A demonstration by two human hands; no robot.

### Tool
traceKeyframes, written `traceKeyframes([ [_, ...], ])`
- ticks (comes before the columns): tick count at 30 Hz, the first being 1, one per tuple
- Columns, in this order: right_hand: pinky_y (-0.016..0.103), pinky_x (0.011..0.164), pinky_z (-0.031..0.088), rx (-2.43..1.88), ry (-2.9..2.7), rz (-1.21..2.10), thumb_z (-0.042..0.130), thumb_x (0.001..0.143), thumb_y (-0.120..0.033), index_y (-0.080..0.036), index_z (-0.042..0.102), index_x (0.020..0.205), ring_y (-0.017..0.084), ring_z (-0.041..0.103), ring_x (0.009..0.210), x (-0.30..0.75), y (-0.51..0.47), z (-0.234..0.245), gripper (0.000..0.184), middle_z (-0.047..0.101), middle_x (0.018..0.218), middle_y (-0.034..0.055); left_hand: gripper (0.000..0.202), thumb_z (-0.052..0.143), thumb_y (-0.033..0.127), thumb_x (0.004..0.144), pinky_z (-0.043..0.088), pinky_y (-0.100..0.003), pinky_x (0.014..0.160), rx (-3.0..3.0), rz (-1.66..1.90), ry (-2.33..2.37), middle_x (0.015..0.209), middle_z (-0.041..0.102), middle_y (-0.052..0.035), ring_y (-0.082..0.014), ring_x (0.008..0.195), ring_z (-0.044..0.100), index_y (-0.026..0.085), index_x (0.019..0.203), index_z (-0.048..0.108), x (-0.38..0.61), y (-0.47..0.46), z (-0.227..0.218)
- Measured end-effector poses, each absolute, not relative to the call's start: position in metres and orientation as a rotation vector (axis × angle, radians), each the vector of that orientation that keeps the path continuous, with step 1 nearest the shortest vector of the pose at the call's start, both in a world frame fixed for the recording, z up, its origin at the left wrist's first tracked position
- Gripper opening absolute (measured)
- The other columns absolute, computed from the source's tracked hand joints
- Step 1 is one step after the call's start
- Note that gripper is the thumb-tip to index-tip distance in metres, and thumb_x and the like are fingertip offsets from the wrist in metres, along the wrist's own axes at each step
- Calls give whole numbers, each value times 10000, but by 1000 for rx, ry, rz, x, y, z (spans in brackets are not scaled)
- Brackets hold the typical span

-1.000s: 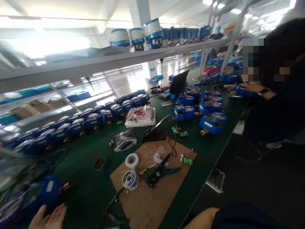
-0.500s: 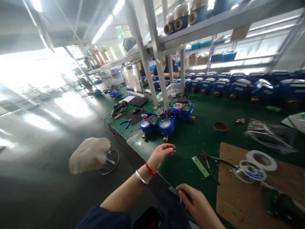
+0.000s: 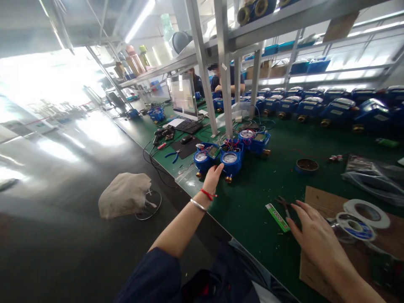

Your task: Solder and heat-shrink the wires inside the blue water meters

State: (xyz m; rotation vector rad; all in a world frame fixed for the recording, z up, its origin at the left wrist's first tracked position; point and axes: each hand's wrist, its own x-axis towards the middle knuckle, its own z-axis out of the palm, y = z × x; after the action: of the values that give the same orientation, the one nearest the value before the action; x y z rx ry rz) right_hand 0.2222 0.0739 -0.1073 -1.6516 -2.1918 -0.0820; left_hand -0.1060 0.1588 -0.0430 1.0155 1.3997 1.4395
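My left hand [image 3: 213,177] reaches out over the green bench, its fingers touching the gap between two blue water meters [image 3: 204,156] [image 3: 231,162]; it grips nothing that I can see. A red cord and a metal bangle ring that wrist. My right hand [image 3: 315,233] hovers open, fingers spread, over the edge of a brown cardboard sheet [image 3: 318,201]. Just left of its fingertips lie a green strip [image 3: 277,217] and small pliers [image 3: 285,205]. A third blue meter [image 3: 256,140] stands behind the two.
Solder reel [image 3: 354,226], tape roll [image 3: 366,212], plastic bag [image 3: 375,177] and a round tin [image 3: 307,165] lie at the right. A row of blue meters [image 3: 328,109] lines the back. Shelf posts [image 3: 224,71], a monitor [image 3: 183,97] and seated people [image 3: 221,82] are farther off. A stool with a cloth [image 3: 125,198] stands in the aisle.
The view swung left along the bench. My left hand moved forward to the blue meters. My right hand rose from my lap and opened over the cardboard edge.
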Motion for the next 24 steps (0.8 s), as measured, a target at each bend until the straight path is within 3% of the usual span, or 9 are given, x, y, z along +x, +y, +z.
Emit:
traceKeyframes([
  [11, 507, 1093, 254, -1824, -2228, -223, 335, 875, -470, -36, 444, 1344, 344, 370, 1312, 226, 80, -145, 649, 451, 1391, 210, 461, 719, 426, 743, 441, -378, 1004, 894, 1358, 1163, 1130, 670, -132, -263, 1092, 606, 116, 1076, 647, -93, 208, -54],
  [17, 539, 1040, 291, -1821, -2237, -315, 350, 882, -453, -52, 461, 1336, 389, 342, 1320, 223, 76, -142, 616, 357, 1442, 252, 412, 724, 406, 753, 465, -389, 958, 926, 1193, 1115, 1060, 692, -141, -249, 959, 646, 94, 1017, 673, -97, 157, -46],
  [20, 528, 1037, 300, -1806, -2278, -323, 380, 877, -464, -57, 492, 1316, 392, 417, 1252, 225, 76, -132, 610, 456, 1344, 254, 391, 717, 386, 765, 484, -355, 913, 921, 1123, 1101, 1039, 697, -133, -225, 910, 650, 96, 1023, 672, -104, 124, -41],
  [24, 464, 948, 401, -1783, -2355, -230, 400, 877, -436, -86, 527, 1291, 354, 528, 1101, 228, 80, -113, 557, 569, 1175, 199, 401, 710, 387, 774, 492, -316, 858, 929, 1070, 1099, 1044, 690, -130, -212, 894, 644, 96, 1047, 666, -117, 92, -36],
])
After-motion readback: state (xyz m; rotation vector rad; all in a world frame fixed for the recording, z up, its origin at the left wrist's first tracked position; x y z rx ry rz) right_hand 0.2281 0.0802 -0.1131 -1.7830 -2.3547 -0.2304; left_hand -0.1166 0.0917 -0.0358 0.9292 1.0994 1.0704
